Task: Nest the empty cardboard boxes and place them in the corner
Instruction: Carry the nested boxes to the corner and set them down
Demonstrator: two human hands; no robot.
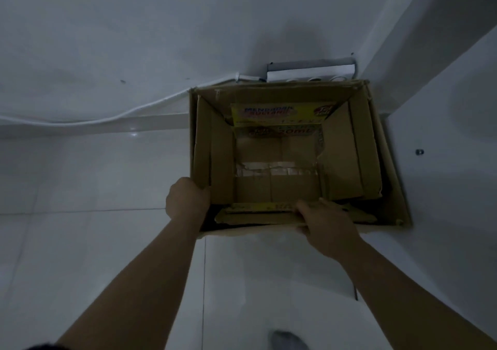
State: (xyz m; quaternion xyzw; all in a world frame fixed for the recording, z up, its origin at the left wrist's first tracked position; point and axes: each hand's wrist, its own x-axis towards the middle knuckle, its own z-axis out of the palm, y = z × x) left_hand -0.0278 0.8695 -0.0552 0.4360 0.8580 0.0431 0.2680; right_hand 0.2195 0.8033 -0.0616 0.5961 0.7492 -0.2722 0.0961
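So the nesting part looks basically done here, and this is reading as the placing step. The outer cardboard box (387, 161) is sitting on the floor (94, 183) at centre right of the frame, tucked right into the corner where the two white walls are meeting, and an inner box (277, 166) with yellow printed flaps is sitting down inside it. There might be more than one layer of cardboard in there, hard to tell in this dim light.

Both arms are reaching forward and down from the bottom of the frame. The left hand (187, 199) is gripping the near left corner of the boxes, fingers curled over the edge so I'm only seeing the back of it. The right hand (326, 224) is clamping the near flap, thumb on top and fingers wrapping underneath. Which box's wall each hand is actually on, I can't say for sure.

Next move, my guess: the stack is needing a last little nudge so it's sitting square against both walls, and that loose near flap is wanting to be tucked flat, then both hands letting go. There's a white cable (113, 118) running along the wall at the left and a white strip thing (349, 71) just behind the box, so pushing too hard could be pinching those.
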